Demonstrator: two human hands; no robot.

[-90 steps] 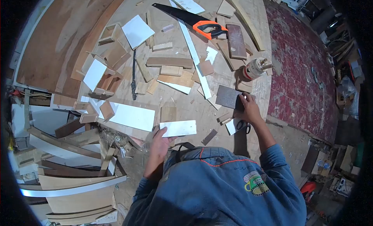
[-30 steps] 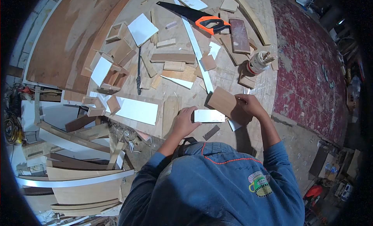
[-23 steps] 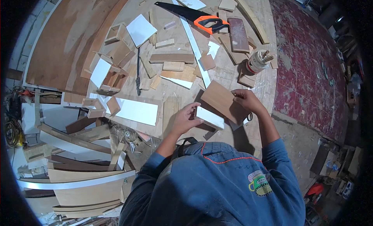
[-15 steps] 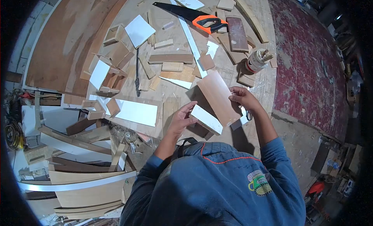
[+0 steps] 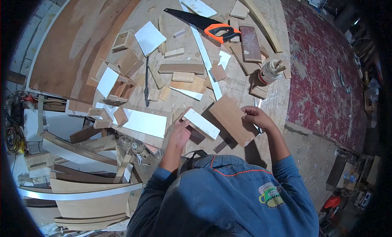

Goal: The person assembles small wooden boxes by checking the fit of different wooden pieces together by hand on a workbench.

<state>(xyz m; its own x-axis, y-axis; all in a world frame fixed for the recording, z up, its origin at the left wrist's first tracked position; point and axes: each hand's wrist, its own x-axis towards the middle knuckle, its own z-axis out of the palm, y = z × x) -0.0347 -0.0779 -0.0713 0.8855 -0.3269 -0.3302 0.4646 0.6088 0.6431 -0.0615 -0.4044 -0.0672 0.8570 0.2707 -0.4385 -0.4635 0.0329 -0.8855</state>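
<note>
My left hand (image 5: 180, 134) grips one end of a white-faced wooden block (image 5: 202, 124) with wood-coloured sides, held tilted over the near table edge. In my right hand (image 5: 256, 118) is a thin rectangular wooden panel (image 5: 233, 119), pinched along its right edge, thumb on the face. The two pieces are apart, with a dark gap between them. A pair of scissors, mostly hidden, lies by my right hand. Beyond the panel, a small square wood piece (image 5: 218, 73) rests by a long white strip (image 5: 201, 43).
A handsaw (image 5: 202, 24) with an orange and black handle lies at the back. To the right stands a jar (image 5: 270, 71) with sticks in it. Small wooden box assemblies (image 5: 116, 84) and a white board (image 5: 147, 123) are on the left. Offcuts are scattered across the table (image 5: 163, 4).
The white-faced block has shifted left, away from the panel. My right hand has lowered the panel slightly and tilted it, so its face looks darker.
</note>
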